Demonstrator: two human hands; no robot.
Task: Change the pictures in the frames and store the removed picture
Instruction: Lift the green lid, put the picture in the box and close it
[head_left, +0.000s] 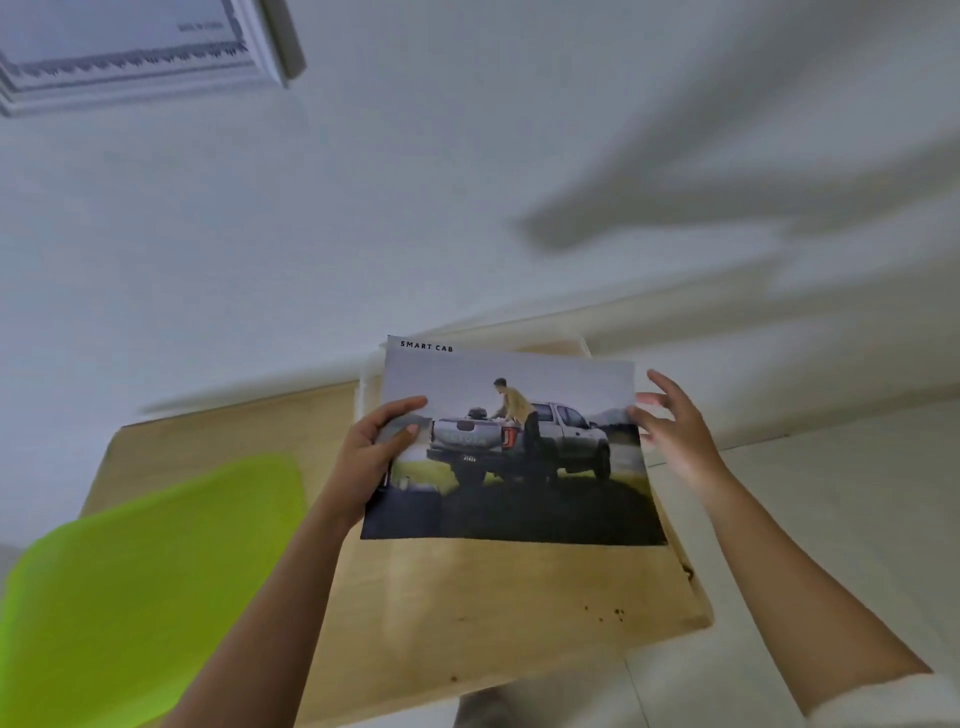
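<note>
The left hand (371, 457) holds the left edge of the picture (519, 467). Its thumb lies on the front of the paper and its fingers are curled round the back, so it has a firm hold. The right hand (675, 431) is at the right edge of the picture. Its fingers are spread out and almost straight, and their tips touch the edge of the paper. It does not look like it is holding on.

The picture is up in the air, over the table, and it faces the person. It shows a person leaning over the back of a silver truck on grass. Behind it is 1 more sheet (426, 345), and its top pokes out with the words "SMART CAB" on it.

Under the picture is a light wooden table (493, 597) with some small dark spots near its right side. A white thing (370, 387) lies on the table just behind the picture, mostly hidden. A bright green shape (156, 571) is at the left, blurry. High up on the white wall hangs a white frame (130, 52).
</note>
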